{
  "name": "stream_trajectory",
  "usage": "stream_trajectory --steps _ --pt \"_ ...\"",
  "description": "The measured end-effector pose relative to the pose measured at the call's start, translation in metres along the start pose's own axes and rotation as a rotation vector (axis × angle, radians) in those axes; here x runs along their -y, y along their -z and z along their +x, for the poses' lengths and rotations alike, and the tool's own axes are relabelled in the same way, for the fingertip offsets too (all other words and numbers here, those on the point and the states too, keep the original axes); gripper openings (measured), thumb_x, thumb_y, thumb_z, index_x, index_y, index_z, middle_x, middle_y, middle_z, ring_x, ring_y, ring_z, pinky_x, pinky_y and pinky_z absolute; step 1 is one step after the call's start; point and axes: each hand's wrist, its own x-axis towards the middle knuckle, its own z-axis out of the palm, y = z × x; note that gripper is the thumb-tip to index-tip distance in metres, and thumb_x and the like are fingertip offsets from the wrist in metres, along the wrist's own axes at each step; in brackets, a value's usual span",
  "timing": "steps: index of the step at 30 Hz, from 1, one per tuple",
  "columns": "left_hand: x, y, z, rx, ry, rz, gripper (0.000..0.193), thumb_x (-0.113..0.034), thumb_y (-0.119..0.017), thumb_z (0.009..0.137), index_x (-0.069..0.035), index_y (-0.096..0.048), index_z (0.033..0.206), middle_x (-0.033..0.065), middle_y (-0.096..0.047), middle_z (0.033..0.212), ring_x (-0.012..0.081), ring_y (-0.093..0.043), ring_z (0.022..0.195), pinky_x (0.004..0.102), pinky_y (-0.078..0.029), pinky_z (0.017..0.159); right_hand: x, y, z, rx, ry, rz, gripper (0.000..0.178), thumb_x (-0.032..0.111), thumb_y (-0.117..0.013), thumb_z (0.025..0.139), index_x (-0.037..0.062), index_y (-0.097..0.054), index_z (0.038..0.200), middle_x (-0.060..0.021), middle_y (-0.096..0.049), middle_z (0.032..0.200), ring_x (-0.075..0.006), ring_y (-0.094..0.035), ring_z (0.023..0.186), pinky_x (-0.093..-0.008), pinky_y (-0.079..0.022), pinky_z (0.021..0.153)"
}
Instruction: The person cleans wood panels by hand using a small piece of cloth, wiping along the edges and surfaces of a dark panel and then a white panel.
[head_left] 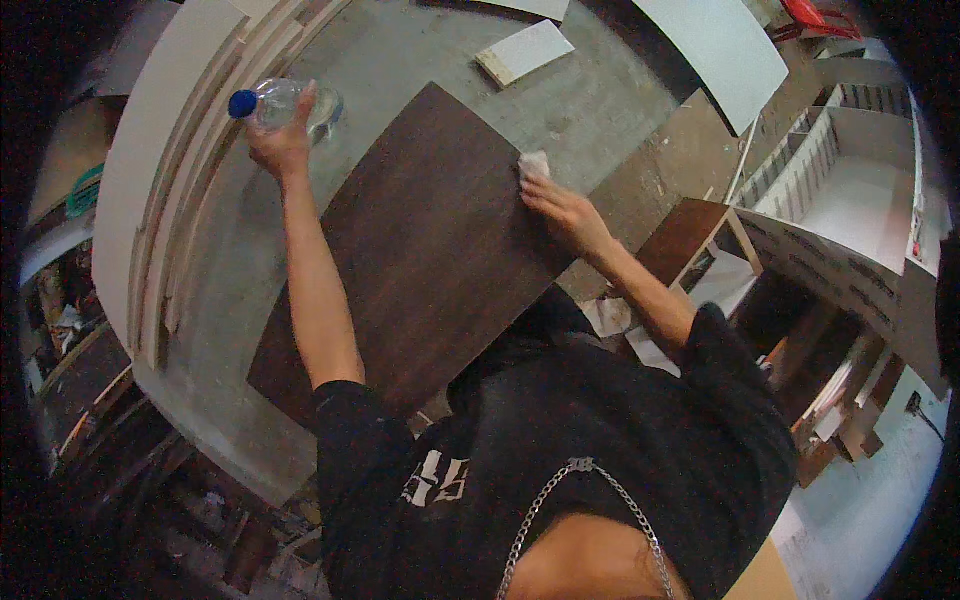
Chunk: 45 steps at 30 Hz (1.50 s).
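Observation:
My left hand [282, 148] is closed round a clear plastic bottle [277, 100] with a blue cap, tipped on its side above the grey work surface. Some clear liquid seems to lie in the bottle's far end. A dark brown wood-grain panel [420, 240] lies before me, its near edge by my body. At the panel's right edge, my right hand [562, 212] grips a white wad of cloth or paper [534, 163], pressed near the far right side. The fingertips partly cover the wad.
Long pale boards [190, 180] are stacked along the left. A short white board piece [524, 54] lies beyond the panel on the grey surface [410, 50]. White panels [715, 50] and a brown open box [690, 240] stand at the right, with offcuts [840, 390] below.

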Motion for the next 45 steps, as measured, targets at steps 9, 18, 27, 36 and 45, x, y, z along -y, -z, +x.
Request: stream_trajectory --steps 9,18,27,36,45 --pt "0.0 -0.016 0.001 -0.044 0.104 -0.005 0.098 -0.073 -0.08 0.054 -0.005 -0.059 0.122 0.0173 -0.067 0.114 0.0353 -0.065 0.106 0.046 -0.05 0.088 0.03 0.019 -0.063 -0.035 -0.113 -0.047 0.036 0.002 -0.064 0.081 0.0054 -0.064 0.118 -0.0143 -0.06 0.128 -0.032 -0.056 0.123 -0.0408 -0.05 0.097" --pt "0.017 -0.024 0.01 0.091 0.186 0.052 0.125 -0.078 -0.075 0.055 0.006 -0.037 0.138 0.0292 -0.053 0.129 0.0409 -0.053 0.121 0.0473 -0.042 0.101 0.034 0.013 -0.042 -0.433 -0.472 0.02 0.021 0.005 -0.074 0.079 0.0036 -0.071 0.1 -0.0129 -0.067 0.096 -0.0281 -0.067 0.085 -0.0347 -0.053 0.079" --pt "-0.059 -0.004 -0.168 0.185 0.284 0.027 0.093 -0.061 -0.059 0.087 0.007 -0.028 0.142 0.0293 -0.041 0.139 0.0407 -0.036 0.135 0.0545 -0.023 0.114 -0.01 0.003 0.096 -0.236 -0.689 0.156 0.027 0.028 -0.076 0.079 0.0019 -0.073 0.084 -0.017 -0.069 0.074 -0.0276 -0.068 0.067 -0.0354 -0.05 0.062" --pt "-0.078 -0.014 -0.178 0.185 0.236 0.612 0.076 -0.058 -0.049 0.094 -0.001 -0.035 0.142 0.0189 -0.042 0.142 0.0338 -0.035 0.138 0.0581 -0.019 0.115 -0.008 0.027 0.028 -0.022 -0.8 0.36 0.025 0.024 -0.074 0.084 -0.0011 -0.071 0.082 -0.0108 -0.068 0.068 -0.0138 -0.064 0.065 -0.0307 -0.049 0.063" --pt "-0.091 -0.026 -0.165 0.231 0.23 0.624 0.067 -0.055 -0.05 0.094 -0.005 -0.042 0.138 0.0179 -0.044 0.141 0.0343 -0.037 0.137 0.0572 -0.02 0.115 -0.054 -0.01 0.178 -0.053 -0.575 0.273 0.027 0.026 -0.073 0.084 -0.0001 -0.07 0.08 -0.0129 -0.068 0.068 -0.0171 -0.062 0.06 -0.0351 -0.048 0.06"
